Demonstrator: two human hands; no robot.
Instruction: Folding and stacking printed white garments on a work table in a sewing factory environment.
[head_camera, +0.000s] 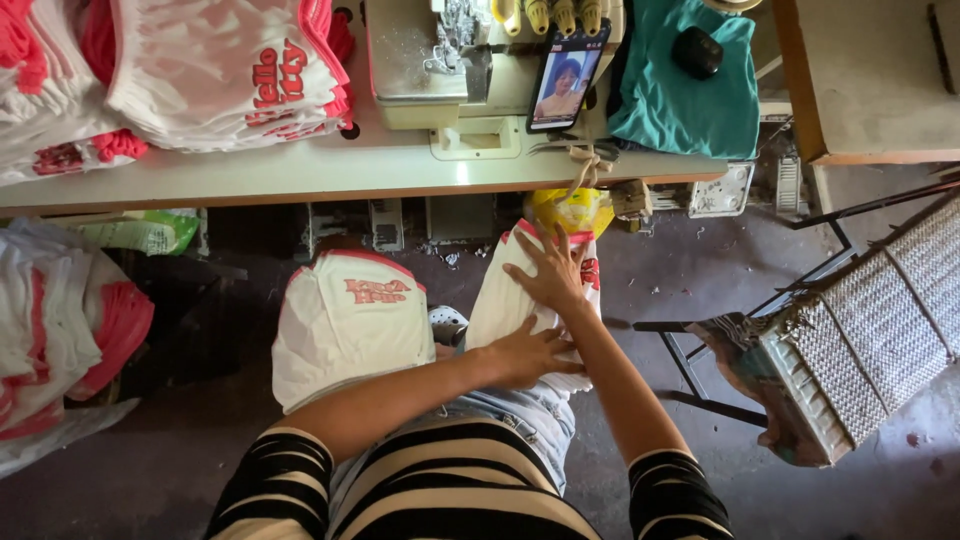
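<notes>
2 hands, left hand (527, 353) and right hand (550, 272), press flat, fingers spread, on a white red-trimmed garment (520, 300) below the bench (300, 170).

Bright daylight glare on the table (300, 165), deep shadow beneath, slight wide-angle bending at the edges

A phone (566, 78) leans against the sewing machine (440, 60).

Soft matt cloth garment (520, 290); smooth glossy tabletop (300, 170); woven chair seat (870, 320).
</notes>
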